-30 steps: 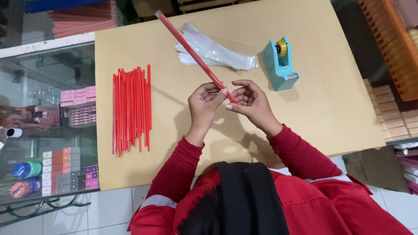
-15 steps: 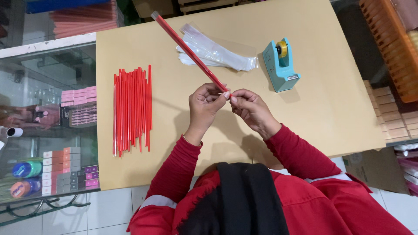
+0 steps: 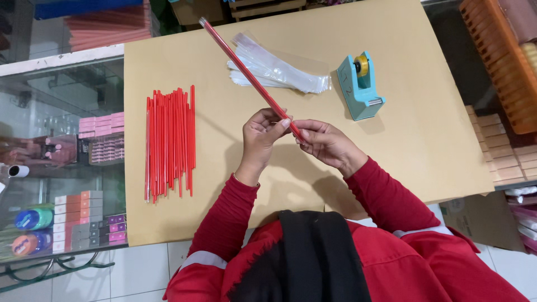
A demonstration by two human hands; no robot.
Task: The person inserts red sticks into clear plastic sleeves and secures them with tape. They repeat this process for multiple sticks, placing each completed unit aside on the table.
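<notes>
Held: long thin red stick (image 3: 246, 74) in glossy clear sleeve, slanting above tan table (image 3: 425, 140).
Grip: left hand (image 3: 260, 136) and right hand (image 3: 324, 143) pinched its near end.
Hidden: stick's near tip, behind fingers.

The person wore a red jacket (image 3: 391, 263) with long sleeves and pale grey bands, a black scarf (image 3: 305, 257), and a thin bracelet (image 3: 245, 180) on the left wrist.
</notes>
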